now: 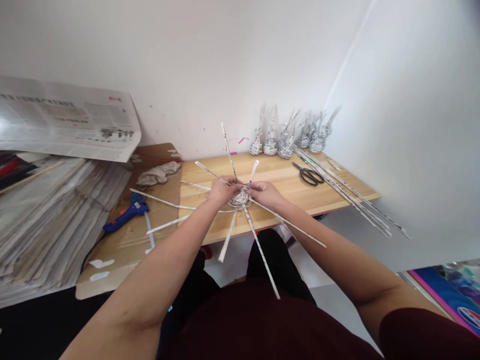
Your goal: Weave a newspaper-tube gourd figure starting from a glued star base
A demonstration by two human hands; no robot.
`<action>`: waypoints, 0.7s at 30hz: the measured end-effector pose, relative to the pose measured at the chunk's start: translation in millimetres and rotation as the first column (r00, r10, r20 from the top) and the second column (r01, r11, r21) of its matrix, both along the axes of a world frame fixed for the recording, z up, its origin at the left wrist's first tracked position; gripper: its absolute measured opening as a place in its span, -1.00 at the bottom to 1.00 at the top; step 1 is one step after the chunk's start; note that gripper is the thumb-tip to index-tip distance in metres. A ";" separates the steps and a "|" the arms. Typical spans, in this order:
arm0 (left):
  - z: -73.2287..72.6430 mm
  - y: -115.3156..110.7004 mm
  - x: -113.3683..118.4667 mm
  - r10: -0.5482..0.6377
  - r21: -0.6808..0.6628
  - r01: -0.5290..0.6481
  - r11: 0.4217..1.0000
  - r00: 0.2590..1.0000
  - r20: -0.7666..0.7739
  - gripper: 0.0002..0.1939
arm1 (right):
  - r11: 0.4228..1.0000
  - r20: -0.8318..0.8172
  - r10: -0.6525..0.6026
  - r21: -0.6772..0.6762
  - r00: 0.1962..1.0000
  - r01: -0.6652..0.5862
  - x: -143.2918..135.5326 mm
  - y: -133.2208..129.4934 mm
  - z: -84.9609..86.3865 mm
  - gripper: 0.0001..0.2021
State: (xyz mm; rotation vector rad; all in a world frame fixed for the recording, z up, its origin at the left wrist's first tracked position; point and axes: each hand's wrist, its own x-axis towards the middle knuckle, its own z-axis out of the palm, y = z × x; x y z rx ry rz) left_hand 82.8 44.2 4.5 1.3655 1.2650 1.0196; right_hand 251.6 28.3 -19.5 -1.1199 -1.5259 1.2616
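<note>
White walls (210, 65) meet in a corner behind a wooden table (213, 232). On the table, in front of the person, sits a small round woven paper piece (239, 199), with long paper rods (261, 252) fanning out around it. The person's left hand (222, 190) and right hand (267, 194) meet at its far edge, thumbs and fingers pinching the weave from either side; exactly which strand each holds is too small to tell.

Near the wall stands a group of gourd-shaped woven vessels (270, 145), narrow at the neck, with rod ends sticking up from their tops; whether anything lies inside cannot be seen. Black-handled scissors (310, 176) rest near them, beside a bundle of loose rods (348, 197).

To the left, a blue glue gun (127, 215) and a crumpled glove (158, 174) lie on brown cardboard (112, 265), next to a stack of newspapers (56, 215). At lower right, a blue, pink-edged package (442, 295) shows clear, blue and green plastic items (463, 282) at its far side; whether they are inside it is unclear.
</note>
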 end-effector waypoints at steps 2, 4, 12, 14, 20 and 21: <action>-0.6 0.2 -0.5 -0.004 -0.005 0.004 1.000 1.000 0.007 -0.96 | 0.999 -0.048 -0.009 -0.046 0.999 0.007 1.1 0.2 -3.7 -0.76; 0.0 -0.7 -0.9 -0.007 -0.011 0.008 1.000 1.000 0.020 -0.94 | 0.996 -0.086 -0.036 -0.088 0.996 0.028 1.8 0.4 -5.7 -0.74; 4.9 -4.6 2.0 0.084 -0.060 -0.082 0.995 0.996 0.028 -0.96 | 0.988 0.080 -0.140 -0.058 0.987 0.145 -0.8 -0.2 -1.5 -0.79; 4.3 -3.9 2.5 0.111 -0.059 -0.109 0.992 0.994 0.025 -0.93 | 0.988 0.182 -0.150 0.006 0.972 0.151 -2.8 -2.7 1.8 -0.77; 3.3 -2.8 2.2 0.101 -0.089 -0.094 0.992 0.992 0.077 -0.89 | 0.986 0.369 -0.163 0.096 0.915 0.137 -9.2 -8.4 8.7 -0.68; 3.6 -3.0 1.3 0.085 -0.085 -0.078 0.993 0.992 0.092 -0.88 | 0.984 0.374 -0.176 0.094 0.911 0.152 -10.0 -8.6 9.0 -0.69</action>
